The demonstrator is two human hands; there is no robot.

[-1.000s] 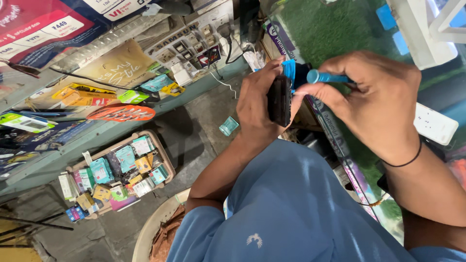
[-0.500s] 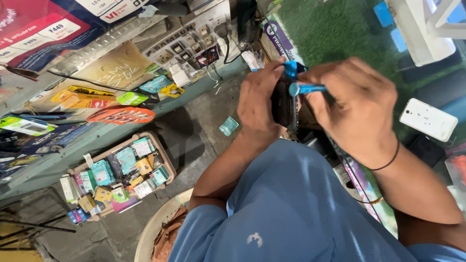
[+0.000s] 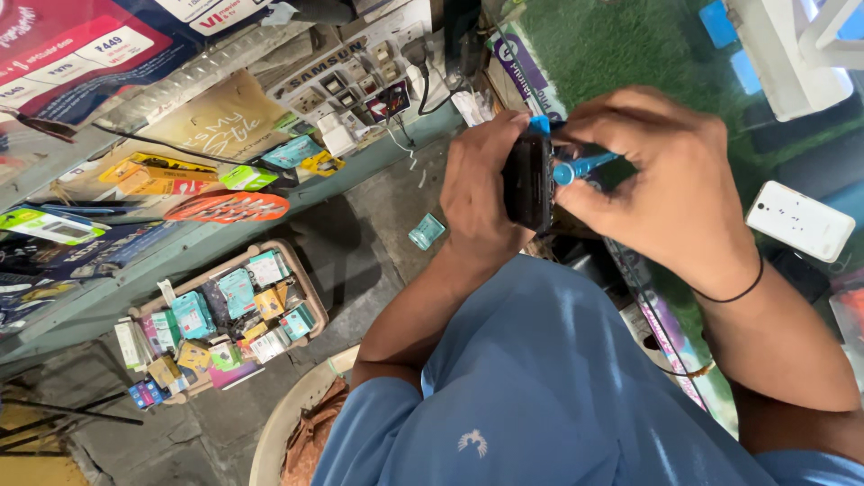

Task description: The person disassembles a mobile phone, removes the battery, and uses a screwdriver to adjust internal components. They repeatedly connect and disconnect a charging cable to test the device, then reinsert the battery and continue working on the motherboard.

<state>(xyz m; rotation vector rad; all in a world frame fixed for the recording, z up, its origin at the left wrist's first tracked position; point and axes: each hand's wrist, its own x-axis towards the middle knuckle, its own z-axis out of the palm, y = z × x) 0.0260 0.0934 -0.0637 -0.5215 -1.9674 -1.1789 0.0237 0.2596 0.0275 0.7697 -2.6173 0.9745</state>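
**Two hands working a blue tool against a dark phone**

The left hand (image 3: 481, 193) is gripping a dark phone (image 3: 529, 183) held on edge, its fingers curling shut around the far side of the phone. The right hand (image 3: 661, 193) is sitting just at the phone's 3 o'clock, its fingers pinching closed on a blue tool (image 3: 576, 166) whose tip is touching the phone's edge. A black band (image 3: 733, 292) is circling the right wrist. Both hands are hovering above the person's lap, which is covered in blue cloth (image 3: 540, 387).

At 3 o'clock from the right hand, well apart, a white phone (image 3: 799, 220) is lying on the green surface (image 3: 621, 45). At 9 o'clock from the left hand, a small teal packet (image 3: 427, 231) is resting on the floor (image 3: 360, 234). Farther out at 8 o'clock, a wooden tray (image 3: 310, 288) is holding many small coloured boxes. An orange oval item (image 3: 227, 206) is lying on the shelf at 9 o'clock.
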